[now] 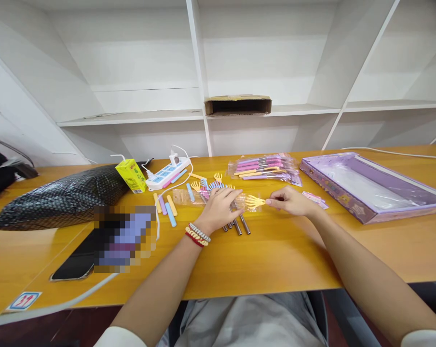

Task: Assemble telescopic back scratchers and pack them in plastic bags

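My right hand (283, 200) pinches the narrow end of a yellow hand-shaped back scratcher head (254, 201), its splayed fingers pointing left over a clear plastic sleeve (244, 198). Fingers apart, my left hand (221, 207) lies over the sleeve and a pile of parts, hiding some of them. Bare metal rods (237, 226) stick out below that hand. Beyond it are more scratcher heads, among them a yellow one (218, 178) and a blue one (214, 185). Left of the pile lie several coloured handle tubes, including a blue tube (170, 217).
Packaged back scratchers (265, 169) lie at the back. A purple tray-like box (370, 214) stands to the right. On the left are a power strip (169, 173), a yellow drink carton (131, 176), a black wrapped parcel (66, 197) and a phone (76, 255). A white cable crosses the front left.
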Tool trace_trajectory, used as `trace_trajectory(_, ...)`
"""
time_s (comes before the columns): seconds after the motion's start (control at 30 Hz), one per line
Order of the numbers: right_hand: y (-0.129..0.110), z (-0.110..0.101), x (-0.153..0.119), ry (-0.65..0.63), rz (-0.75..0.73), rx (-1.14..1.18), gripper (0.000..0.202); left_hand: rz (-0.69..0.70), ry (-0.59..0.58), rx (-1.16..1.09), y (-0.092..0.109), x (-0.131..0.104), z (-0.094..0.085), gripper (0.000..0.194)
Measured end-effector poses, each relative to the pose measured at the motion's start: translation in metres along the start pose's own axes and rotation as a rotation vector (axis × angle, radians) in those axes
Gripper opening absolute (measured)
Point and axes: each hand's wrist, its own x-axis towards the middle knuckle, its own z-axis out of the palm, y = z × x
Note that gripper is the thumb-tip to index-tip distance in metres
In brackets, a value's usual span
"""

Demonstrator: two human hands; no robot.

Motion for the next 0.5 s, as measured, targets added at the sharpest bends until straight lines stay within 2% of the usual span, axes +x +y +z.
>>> trace_trajectory(0.3, 0.002, 0.001, 0.001, -0.004, 0.01, -0.028, 0.042, 0.038, -0.005, 0.006, 0.004, 0.001, 0.0, 0.046)
trace_trajectory(0.4, 0.0, 0.007, 0.003, 0.026, 0.037, -0.04, 0.037, 0.061, -0.014, 0.039, 0.005, 0.0, 0.002, 0.045)
trace_trajectory(0.5, -0.005, 0.015, 0.004, 0.082, 0.026, -0.044, 0.041, 0.085, -0.025, 0.082, 0.008, 0.0, 0.003, 0.045)
